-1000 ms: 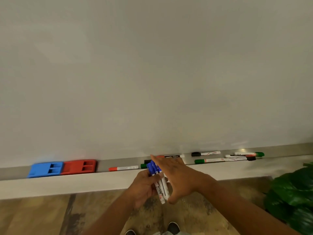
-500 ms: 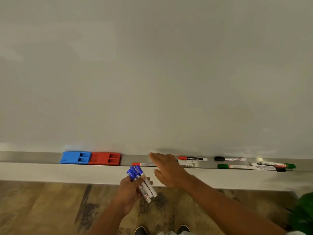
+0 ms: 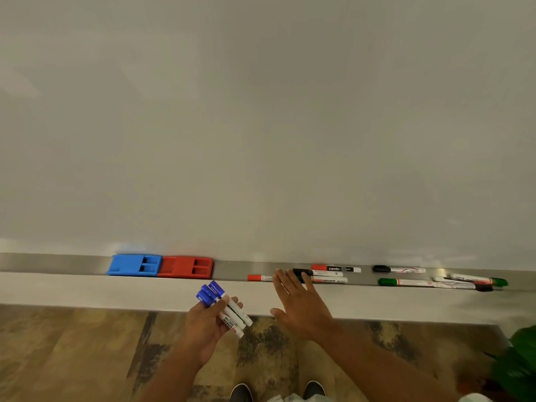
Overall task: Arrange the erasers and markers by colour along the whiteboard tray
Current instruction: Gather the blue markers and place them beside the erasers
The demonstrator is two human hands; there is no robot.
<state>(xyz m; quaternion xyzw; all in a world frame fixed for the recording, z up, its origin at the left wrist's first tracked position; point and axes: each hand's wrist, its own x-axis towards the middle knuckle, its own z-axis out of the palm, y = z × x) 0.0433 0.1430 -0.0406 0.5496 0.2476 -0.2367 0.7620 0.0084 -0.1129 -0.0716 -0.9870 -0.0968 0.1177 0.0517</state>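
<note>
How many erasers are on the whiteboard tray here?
2: the blue eraser lies on the tray towards its left end, and the red eraser touches its right side. None seem hidden.

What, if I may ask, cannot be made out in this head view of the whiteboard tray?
- The blue markers: fingers of the left hand cover the barrels, so the exact count is unsure.
- The red-capped marker: the right hand hides its far end; contact is unclear.
- The marker pile at the right end of the tray: overlapping and blurred, colours uncertain.
- The plant: cut off by the right edge.
</note>
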